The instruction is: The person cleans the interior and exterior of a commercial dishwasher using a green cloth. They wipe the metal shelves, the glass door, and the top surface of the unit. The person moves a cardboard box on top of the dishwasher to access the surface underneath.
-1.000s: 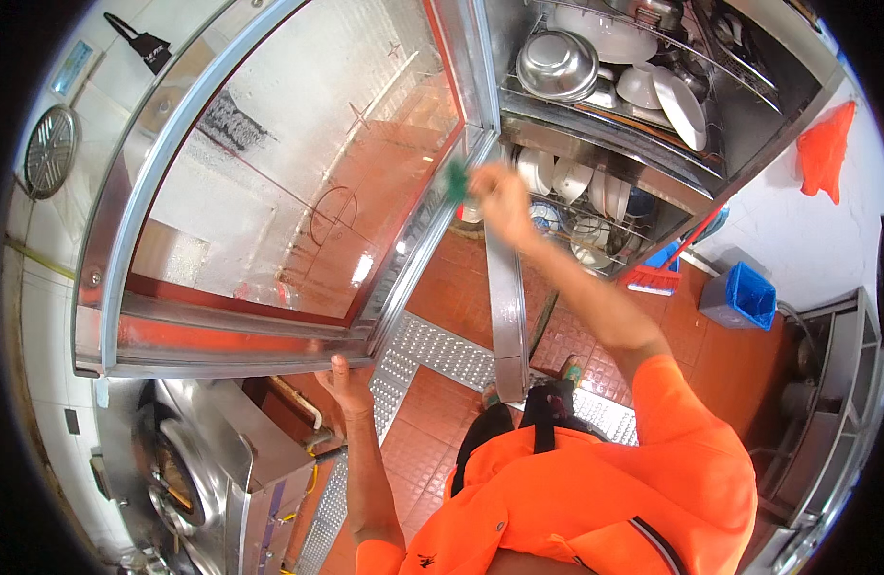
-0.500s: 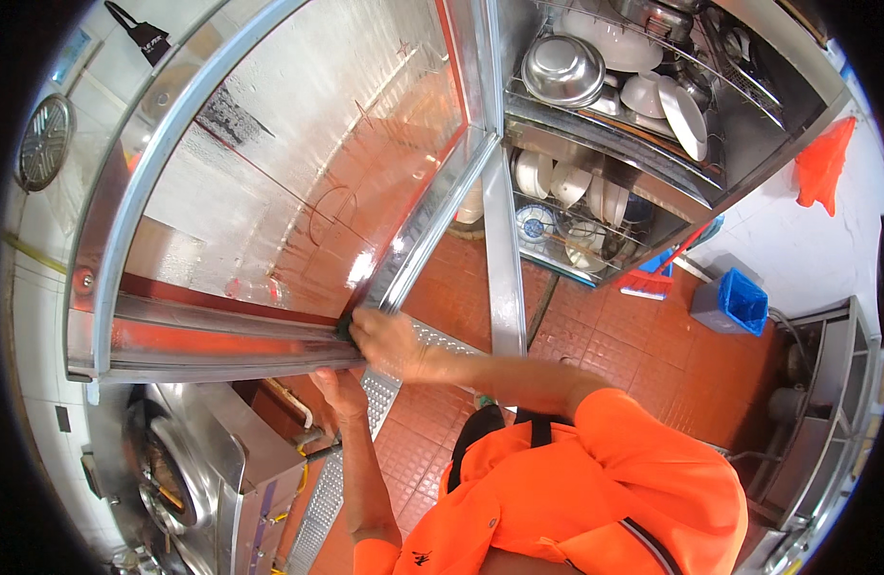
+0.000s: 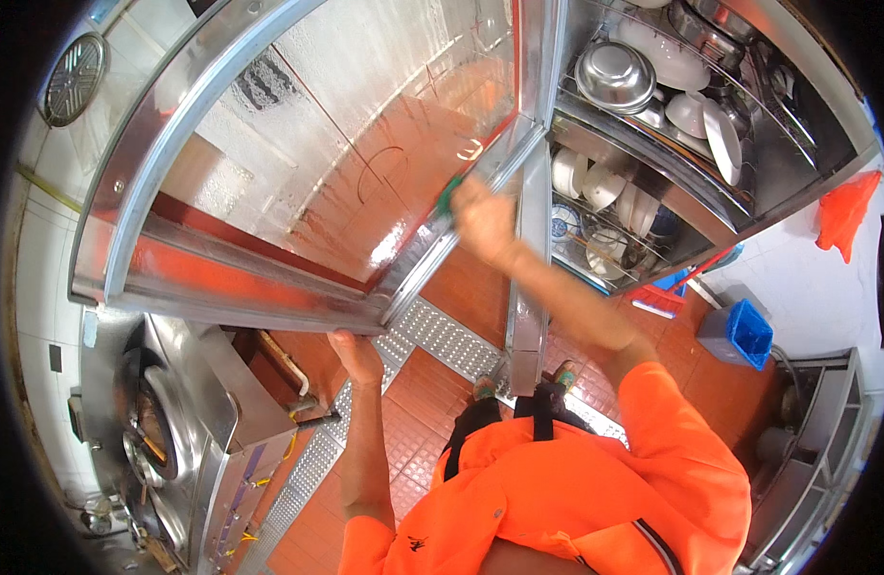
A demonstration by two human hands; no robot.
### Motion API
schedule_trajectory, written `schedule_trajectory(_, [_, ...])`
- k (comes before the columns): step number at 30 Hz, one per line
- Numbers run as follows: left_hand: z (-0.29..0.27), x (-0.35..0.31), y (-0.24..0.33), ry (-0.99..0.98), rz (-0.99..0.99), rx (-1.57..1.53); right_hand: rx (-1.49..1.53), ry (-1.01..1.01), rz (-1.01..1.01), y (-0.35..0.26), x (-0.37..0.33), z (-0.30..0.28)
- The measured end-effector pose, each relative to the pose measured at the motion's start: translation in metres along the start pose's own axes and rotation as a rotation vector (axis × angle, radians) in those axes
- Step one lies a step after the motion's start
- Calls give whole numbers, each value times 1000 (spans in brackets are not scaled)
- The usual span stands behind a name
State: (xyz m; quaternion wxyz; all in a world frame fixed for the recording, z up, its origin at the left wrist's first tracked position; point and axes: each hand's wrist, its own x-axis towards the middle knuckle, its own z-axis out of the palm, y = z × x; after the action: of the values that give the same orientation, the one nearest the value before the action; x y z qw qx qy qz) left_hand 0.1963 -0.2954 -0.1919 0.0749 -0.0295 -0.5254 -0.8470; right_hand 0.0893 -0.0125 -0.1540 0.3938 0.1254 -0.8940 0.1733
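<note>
Orange kitchen floor tiles below: right hand [image 3: 485, 218], clamped on a green scouring pad [image 3: 447, 197], is sweeping back toward one o'clock along the glass cabinet door [image 3: 365, 153]; left hand [image 3: 357, 353] is gripping its lower frame.

The raised glass door [image 3: 298, 163] in its steel frame [image 3: 250, 302] blocks passage ahead and to the left. The right hand [image 3: 485, 218] works along the frame's right rail, close beside the steel upright post [image 3: 530, 287]. Behind the post, the rack shelves [image 3: 653, 125] are crowded with bowls and plates. Open floor [image 3: 442, 383] lies below the frame.
</note>
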Motion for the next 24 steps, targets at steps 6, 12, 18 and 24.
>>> schedule_trajectory(6, [-4,11,5,-93,41,9,658,-143,80,-145,-37,-22])
schedule_trajectory(12, [22,5,12,-111,89,42,1149,129,746,-51,-14,-28])
schedule_trajectory(18, [40,-15,17,-10,151,171,789,280,35,-140,43,-58])
schedule_trajectory(24, [21,-20,10,39,145,224,636,447,648,-2,118,-37])
